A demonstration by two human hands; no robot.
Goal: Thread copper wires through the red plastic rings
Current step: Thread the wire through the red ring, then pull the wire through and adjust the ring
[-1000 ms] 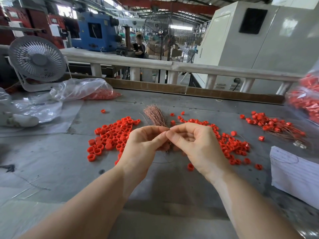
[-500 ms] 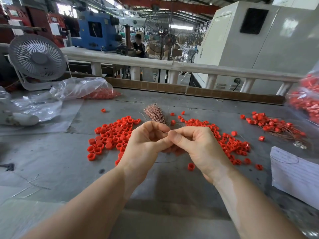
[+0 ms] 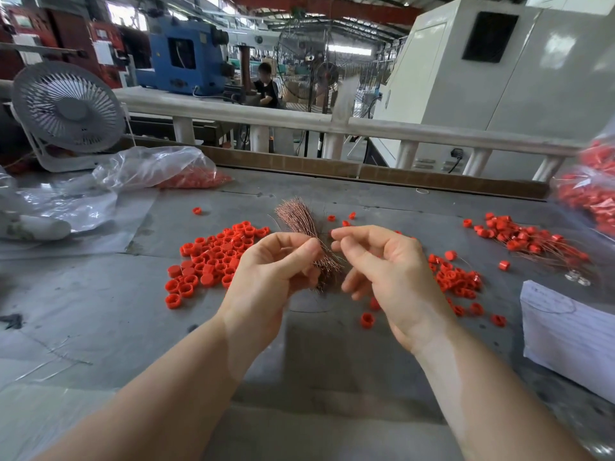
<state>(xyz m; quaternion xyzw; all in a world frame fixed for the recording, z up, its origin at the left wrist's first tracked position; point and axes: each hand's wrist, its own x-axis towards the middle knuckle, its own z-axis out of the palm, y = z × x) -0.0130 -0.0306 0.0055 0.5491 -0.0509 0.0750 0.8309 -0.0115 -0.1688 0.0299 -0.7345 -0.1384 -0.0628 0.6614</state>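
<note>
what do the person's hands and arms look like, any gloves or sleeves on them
Both the left hand and the right hand are bare: no gloves, rings, watch or wristband. The forearms are uncovered all the way to the bottom of the picture, with no sleeve edge in view. Fingernails look short and unpainted.

no legible text, faint handwriting on white paper unreadable

Daylit factory hall: white railing, blue machine, desk fan.

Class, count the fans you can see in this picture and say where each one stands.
2: a white desk fan far left on the table, and a pedestal fan in the background, centre. Others may be hidden.
</note>
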